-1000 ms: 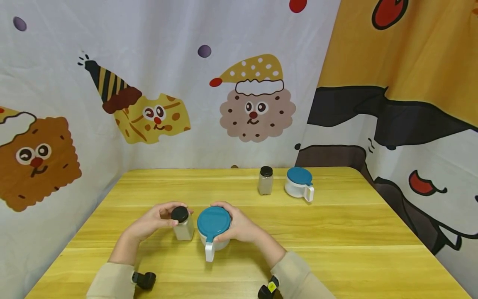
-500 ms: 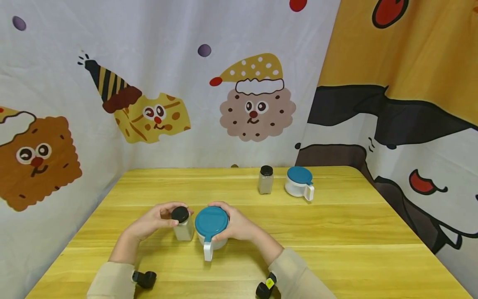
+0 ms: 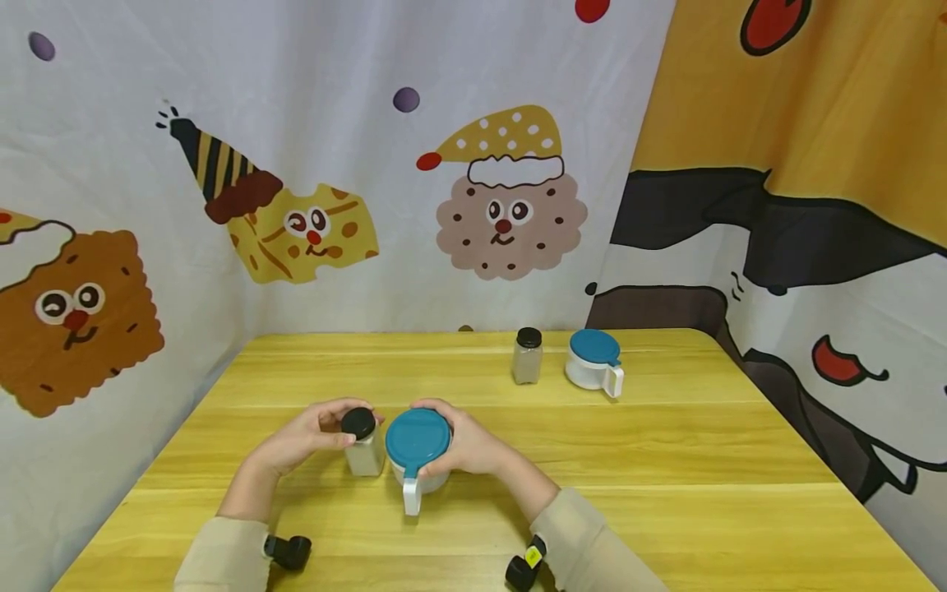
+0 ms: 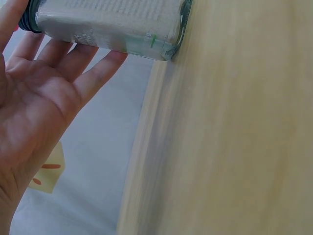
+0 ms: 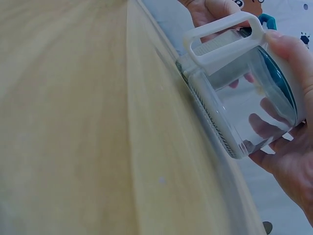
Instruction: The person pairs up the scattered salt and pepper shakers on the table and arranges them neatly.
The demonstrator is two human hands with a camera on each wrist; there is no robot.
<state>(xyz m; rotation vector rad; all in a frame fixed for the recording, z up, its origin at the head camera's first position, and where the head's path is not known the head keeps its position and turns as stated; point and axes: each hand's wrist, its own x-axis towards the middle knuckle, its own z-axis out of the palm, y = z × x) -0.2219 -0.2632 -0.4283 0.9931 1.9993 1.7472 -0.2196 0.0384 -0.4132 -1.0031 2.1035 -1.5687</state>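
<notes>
My left hand point(image 3: 299, 440) holds a square spice jar point(image 3: 366, 457) with a black lid, thumb and fingers around its upper part. In the left wrist view the jar point(image 4: 107, 22) shows printed text on its clear side, fingers point(image 4: 100, 76) spread along it. Just right of it, my right hand point(image 3: 473, 448) grips a clear lidded seasoning pot point(image 3: 418, 438) from the side, thumb and fingers around the blue lid's edge. Its white handle point(image 3: 412, 497) points toward me. In the right wrist view, fingers show through the see-through wall of the pot point(image 5: 234, 105). A narrow gap separates jar and pot.
Toward the back of the wooden table point(image 3: 666, 460) stand a second black-lidded jar point(image 3: 527, 362) and a second blue-lidded pot point(image 3: 589, 370), side by side. A printed cloth point(image 3: 414, 304) with cartoon figures hangs behind the table and at both sides.
My right hand has shifted the seasoning pot slightly left, closer to the jar. My left hand and its jar stay nearly still.
</notes>
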